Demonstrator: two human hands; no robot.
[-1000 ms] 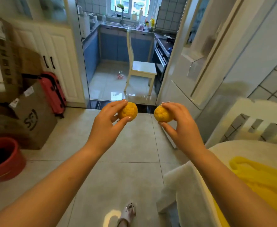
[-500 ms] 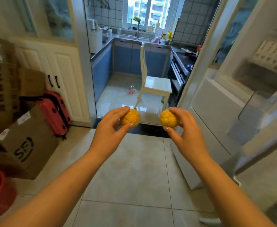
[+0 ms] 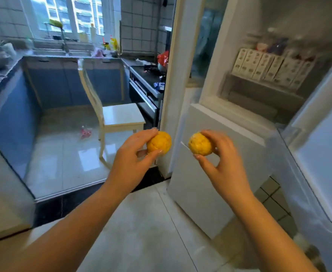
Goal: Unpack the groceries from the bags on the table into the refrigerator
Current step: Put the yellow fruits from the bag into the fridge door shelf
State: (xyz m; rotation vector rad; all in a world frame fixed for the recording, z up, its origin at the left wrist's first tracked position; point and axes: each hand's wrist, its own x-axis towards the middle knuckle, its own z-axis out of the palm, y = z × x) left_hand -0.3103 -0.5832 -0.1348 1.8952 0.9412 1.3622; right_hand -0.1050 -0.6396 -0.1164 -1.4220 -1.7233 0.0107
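Observation:
My left hand [image 3: 130, 158] grips a bumpy yellow-orange fruit [image 3: 159, 143] between thumb and fingertips. My right hand [image 3: 223, 163] pinches a second, similar fruit [image 3: 199, 144] a short way to the right. Both are held out at chest height in front of the white refrigerator [image 3: 216, 154]. Its upper compartment stands open at the right, and a shelf there holds a row of white cartons [image 3: 269, 67]. The refrigerator's open door [image 3: 322, 154] is at the far right. The table and bags are out of view.
A doorway on the left leads into a kitchen with blue cabinets [image 3: 71, 83]. A white chair [image 3: 118, 116] stands on its glossy floor, and a small pink item [image 3: 85, 132] lies near it. A white door frame [image 3: 178, 75] sits between kitchen and refrigerator.
The view has swung right and moved closer to the refrigerator; boxes, suitcase and red tub have left the frame. Both hands still hold their fruits, now slightly farther apart.

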